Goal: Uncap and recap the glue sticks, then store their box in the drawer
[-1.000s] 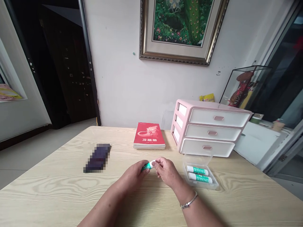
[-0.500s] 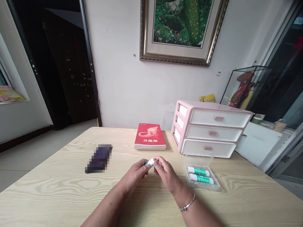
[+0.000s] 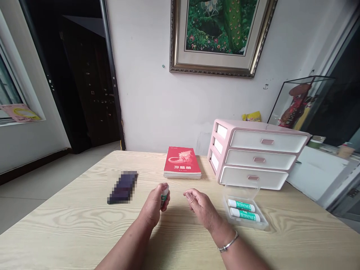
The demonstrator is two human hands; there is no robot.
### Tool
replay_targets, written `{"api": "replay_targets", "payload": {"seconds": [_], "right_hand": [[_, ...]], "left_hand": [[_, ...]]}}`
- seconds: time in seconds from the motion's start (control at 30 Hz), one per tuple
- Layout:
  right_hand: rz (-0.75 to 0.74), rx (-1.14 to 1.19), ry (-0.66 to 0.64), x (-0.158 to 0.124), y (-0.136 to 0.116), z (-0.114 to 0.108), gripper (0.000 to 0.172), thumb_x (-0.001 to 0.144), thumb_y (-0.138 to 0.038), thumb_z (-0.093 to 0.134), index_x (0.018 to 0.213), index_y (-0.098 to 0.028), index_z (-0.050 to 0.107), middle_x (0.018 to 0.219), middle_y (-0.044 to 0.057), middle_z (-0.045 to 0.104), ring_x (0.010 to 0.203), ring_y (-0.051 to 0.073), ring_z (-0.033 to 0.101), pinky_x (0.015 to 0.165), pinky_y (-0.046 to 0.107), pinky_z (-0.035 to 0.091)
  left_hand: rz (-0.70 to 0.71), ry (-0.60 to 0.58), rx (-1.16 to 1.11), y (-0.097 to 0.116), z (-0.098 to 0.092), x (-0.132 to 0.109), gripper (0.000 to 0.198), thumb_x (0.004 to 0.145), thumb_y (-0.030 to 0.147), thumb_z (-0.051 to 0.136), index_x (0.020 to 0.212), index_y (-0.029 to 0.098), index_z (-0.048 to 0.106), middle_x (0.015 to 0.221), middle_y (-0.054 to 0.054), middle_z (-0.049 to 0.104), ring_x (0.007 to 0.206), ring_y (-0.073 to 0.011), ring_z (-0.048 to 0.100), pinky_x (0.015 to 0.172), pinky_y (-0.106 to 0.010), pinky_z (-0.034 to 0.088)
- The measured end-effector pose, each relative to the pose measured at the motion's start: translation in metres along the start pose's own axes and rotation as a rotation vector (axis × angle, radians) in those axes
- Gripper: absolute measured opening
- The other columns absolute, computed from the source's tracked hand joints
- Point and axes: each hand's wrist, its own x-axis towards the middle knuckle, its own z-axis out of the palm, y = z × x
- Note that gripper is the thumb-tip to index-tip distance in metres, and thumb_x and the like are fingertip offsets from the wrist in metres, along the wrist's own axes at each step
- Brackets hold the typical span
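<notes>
In my left hand [image 3: 154, 202] is a glue stick [image 3: 164, 195], white with a green label, standing nearly upright. The thumb lies over its white top end, the fingers wrap round the body, and much of it is hidden. My right hand [image 3: 200, 204] is a short way to the right, above the table, with loosely bent fingers apart from the stick and nothing visible in them. Beyond that hand, a clear plastic box [image 3: 263, 224] lies with its lid raised. Two similar glue sticks, an upper one [image 3: 241, 205] and a lower one [image 3: 244, 215], lie inside.
A thick red book [image 3: 182, 161] lies at the back of the wooden table [image 3: 70, 225]. Right of it stands a pink and white drawer unit [image 3: 258, 159], just behind the box. A dark blurred-out flat object [image 3: 123, 187] lies on the left.
My hands have moved apart. The glue stick has gone left with my left hand and turned upright; my right hand has let go of it. The view has shifted slightly.
</notes>
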Motion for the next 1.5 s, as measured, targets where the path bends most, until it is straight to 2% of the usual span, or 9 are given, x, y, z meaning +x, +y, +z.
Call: {"api": "replay_targets", "payload": {"seconds": [0.33, 0.5, 0.6, 0.77, 0.97, 1.1, 1.23, 1.37, 1.5], "right_hand": [[0.016, 0.065, -0.013, -0.001, 0.0, 0.003, 0.04, 0.098, -0.051, 0.04, 0.1, -0.02, 0.065, 0.059, -0.004, 0.047, 0.056, 0.013, 0.046, 0.056, 0.025, 0.037], [-0.095, 0.088, 0.053, -0.004, -0.009, 0.011, 0.03, 0.096, -0.042, 0.051, 0.114, -0.02, 0.062, 0.084, 0.002, 0.06, 0.073, 0.015, 0.055, 0.067, 0.026, 0.045], [-0.194, 0.04, 0.091, -0.005, -0.014, 0.02, 0.028, 0.093, -0.036, 0.058, 0.118, -0.023, 0.062, 0.107, 0.007, 0.061, 0.096, 0.019, 0.058, 0.075, 0.028, 0.049], [-0.235, 0.022, 0.168, -0.004, -0.013, 0.03, 0.026, 0.093, -0.033, 0.059, 0.117, -0.025, 0.062, 0.114, 0.007, 0.059, 0.111, 0.021, 0.054, 0.091, 0.035, 0.049], [-0.241, 0.078, 0.195, -0.012, -0.018, 0.028, 0.032, 0.097, -0.031, 0.052, 0.128, -0.023, 0.051, 0.131, 0.01, 0.053, 0.119, 0.021, 0.053, 0.096, 0.037, 0.049], [-0.204, -0.101, 0.255, -0.027, -0.027, -0.003, 0.03, 0.097, -0.025, 0.048, 0.127, -0.023, 0.048, 0.117, 0.008, 0.063, 0.106, 0.021, 0.059, 0.092, 0.038, 0.049], [-0.222, -0.501, 0.322, -0.046, -0.023, -0.067, 0.031, 0.091, -0.018, 0.055, 0.122, -0.023, 0.053, 0.115, 0.01, 0.064, 0.108, 0.025, 0.057, 0.094, 0.043, 0.045], [-0.023, -0.858, 0.171, -0.068, -0.007, -0.126, 0.021, 0.089, -0.018, 0.059, 0.11, -0.023, 0.061, 0.103, 0.006, 0.067, 0.099, 0.024, 0.059, 0.09, 0.04, 0.043], [0.136, -0.951, 0.021, -0.087, 0.013, -0.152, 0.021, 0.089, -0.02, 0.059, 0.11, -0.021, 0.063, 0.102, 0.007, 0.068, 0.099, 0.024, 0.059, 0.089, 0.037, 0.042]], "left_hand": [[0.047, -0.011, -0.084, 0.002, 0.006, -0.004, 0.035, 0.081, 0.044, 0.045, 0.054, 0.021, 0.04, 0.045, 0.004, 0.038, 0.039, -0.0084, 0.03, 0.041, -0.024, 0.024], [0.032, -0.084, -0.06, -0.002, 0.01, -0.006, 0.044, 0.089, 0.054, 0.043, 0.062, 0.02, 0.044, 0.051, 0.004, 0.043, 0.042, -0.0085, 0.035, 0.044, -0.024, 0.028], [-0.025, -0.163, -0.089, -0.008, 0.011, -0.007, 0.045, 0.089, 0.06, 0.047, 0.074, 0.018, 0.05, 0.062, 0.003, 0.05, 0.05, -0.0095, 0.041, 0.049, -0.023, 0.034], [-0.017, -0.355, -0.056, -0.014, 0.014, -0.01, 0.041, 0.092, 0.059, 0.049, 0.101, 0.019, 0.057, 0.087, -0.001, 0.055, 0.068, -0.0118, 0.048, 0.062, -0.024, 0.042], [-0.001, -0.573, 0.009, -0.017, 0.014, -0.008, 0.062, 0.091, 0.067, 0.039, 0.133, 0.023, 0.044, 0.107, -0.01, 0.059, 0.097, -0.0232, 0.056, 0.078, -0.034, 0.047], [0.1, -0.391, 0.146, -0.014, 0.001, -0.001, 0.064, 0.092, 0.064, 0.04, 0.139, 0.021, 0.037, 0.116, -0.013, 0.057, 0.114, -0.0279, 0.052, 0.081, -0.036, 0.048], [0.087, -0.266, 0.244, -0.008, -0.011, 0.004, 0.064, 0.09, 0.063, 0.044, 0.136, 0.019, 0.039, 0.11, -0.012, 0.058, 0.1, -0.0261, 0.059, 0.072, -0.035, 0.05], [0.099, -0.255, 0.32, -0.009, -0.01, 0.005, 0.063, 0.089, 0.063, 0.047, 0.134, 0.02, 0.042, 0.108, -0.011, 0.059, 0.089, -0.0231, 0.062, 0.066, -0.032, 0.051], [0.136, -0.218, 0.397, -0.011, -0.009, 0.006, 0.064, 0.087, 0.065, 0.047, 0.132, 0.019, 0.044, 0.103, -0.009, 0.061, 0.078, -0.0204, 0.062, 0.06, -0.031, 0.05]]}}
